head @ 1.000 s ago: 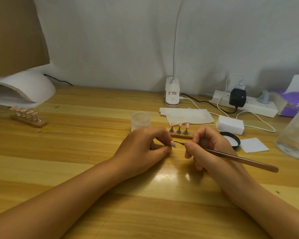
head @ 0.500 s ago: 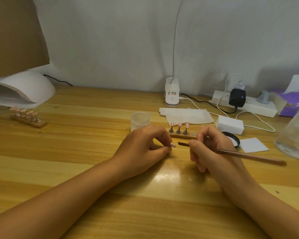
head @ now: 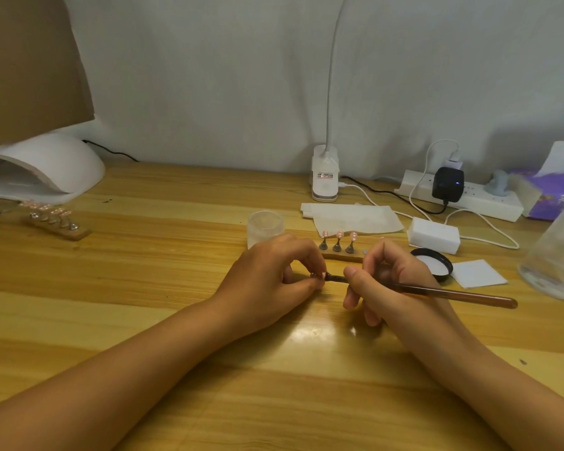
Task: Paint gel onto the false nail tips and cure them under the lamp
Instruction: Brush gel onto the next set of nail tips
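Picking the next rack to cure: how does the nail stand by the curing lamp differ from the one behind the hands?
The lamp-side stand lies angled before the curing lamp, its row of tips looking full. The centre stand lies straight across, showing three tips and a bare spot. Both are wooden strips holding pink tips on posts.

1. Plain pale grey wall (head: 209, 76) behind the table's far edge.
2. Glossy light-wood plank table (head: 127, 288), a glare spot (head: 310, 332) near its middle.
3. White gooseneck desk light (head: 324, 180) at the far edge.
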The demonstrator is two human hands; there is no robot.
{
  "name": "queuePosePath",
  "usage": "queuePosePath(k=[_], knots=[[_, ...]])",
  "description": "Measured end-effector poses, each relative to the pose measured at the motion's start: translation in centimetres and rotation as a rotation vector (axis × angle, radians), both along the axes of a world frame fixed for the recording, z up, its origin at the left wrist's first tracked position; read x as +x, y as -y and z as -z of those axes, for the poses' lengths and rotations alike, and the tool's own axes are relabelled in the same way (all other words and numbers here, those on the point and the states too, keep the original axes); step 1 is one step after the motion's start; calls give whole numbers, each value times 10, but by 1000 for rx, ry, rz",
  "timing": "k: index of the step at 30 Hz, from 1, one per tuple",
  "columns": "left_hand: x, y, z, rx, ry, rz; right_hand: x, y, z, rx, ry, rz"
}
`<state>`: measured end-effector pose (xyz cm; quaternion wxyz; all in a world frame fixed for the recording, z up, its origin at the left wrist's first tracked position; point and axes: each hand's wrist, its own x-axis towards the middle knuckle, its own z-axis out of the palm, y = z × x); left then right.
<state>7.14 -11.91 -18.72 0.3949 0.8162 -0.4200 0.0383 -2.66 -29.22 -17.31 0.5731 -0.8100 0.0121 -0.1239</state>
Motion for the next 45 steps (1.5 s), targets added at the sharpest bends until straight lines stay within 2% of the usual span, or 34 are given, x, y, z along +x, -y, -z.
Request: queuePosePath(k=[10, 17, 21, 36, 45], knots=[[0, 0, 0, -19, -4, 14, 1, 2, 3, -3, 14, 42], [0, 0, 0, -23, 4, 7, -2, 2, -1, 129, 36, 7], [-1, 0, 0, -8, 18, 2, -3, -2, -4, 72, 8, -44], [-3, 0, -2, 8, 24, 4, 2, 0, 1, -2, 11, 39], [-3, 1, -2, -10, 21, 7, 1, 2, 1, 51, 37, 35]])
